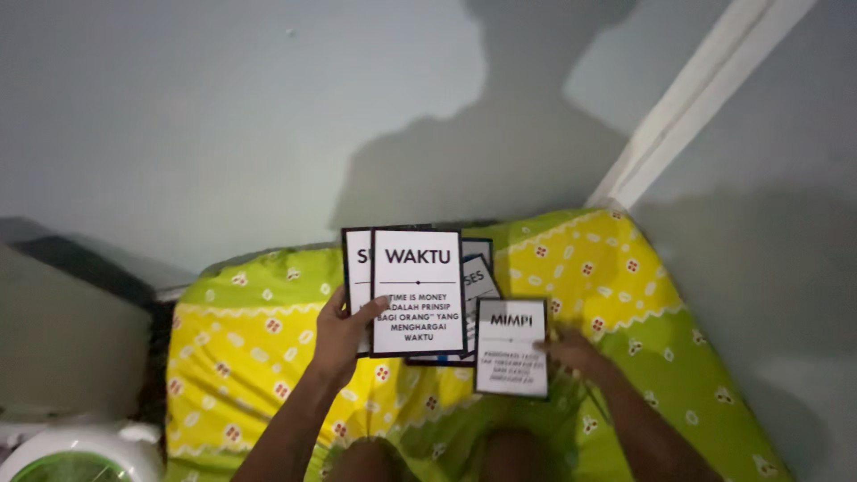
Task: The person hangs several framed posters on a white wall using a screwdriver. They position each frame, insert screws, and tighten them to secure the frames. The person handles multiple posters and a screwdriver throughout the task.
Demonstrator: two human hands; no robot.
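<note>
At frame centre, the left hand pinched a fan of white cards upright for reading; the right hand gripped one card apart, above the yellow-green bedsheet.

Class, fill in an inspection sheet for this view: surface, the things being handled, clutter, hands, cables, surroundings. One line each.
Surface: mattress in a yellow-and-green patterned sheet.
Things handled: fanned stack of cards, white with dark borders; single card of the same kind, held apart.
Clutter: nothing seen on the sheet.
Hands: left hand grips the stack, thumb on the front card; right hand holds the single card by its edge.
Cables: nothing seen.
Surroundings: pale walls meeting in a corner with white trim; white-rimmed round object lower left, unclear.
</note>
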